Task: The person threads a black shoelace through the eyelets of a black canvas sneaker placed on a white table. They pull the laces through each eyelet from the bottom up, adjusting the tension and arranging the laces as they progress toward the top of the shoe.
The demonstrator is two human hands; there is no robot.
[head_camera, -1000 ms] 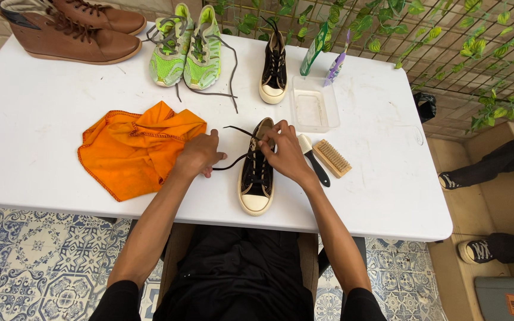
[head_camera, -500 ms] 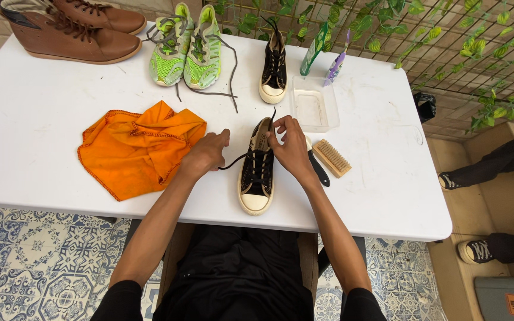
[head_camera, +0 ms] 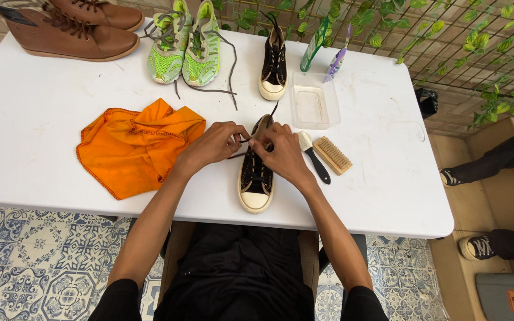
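Observation:
A black canvas sneaker (head_camera: 257, 178) with a cream sole lies on the white table (head_camera: 43, 148), toe toward me. My left hand (head_camera: 212, 144) pinches a black shoelace just left of the shoe's collar. My right hand (head_camera: 282, 153) rests over the shoe's upper eyelets, fingers closed on the lace there. The two hands nearly touch above the shoe's opening. An orange cloth (head_camera: 135, 145) lies crumpled just left of my left hand.
A wooden brush (head_camera: 332, 155) and a black-handled brush (head_camera: 313, 154) lie right of the shoe. Behind stand a clear plastic tray (head_camera: 313, 101), a second black sneaker (head_camera: 273, 62), green running shoes (head_camera: 185, 44), brown boots (head_camera: 72, 27) and two bottles (head_camera: 323, 50). Another person's legs (head_camera: 495, 166) are at right.
My hands have drawn closer together over the shoe's opening, and the loose lace that trailed left of the shoe is now pulled in tight between my fingers.

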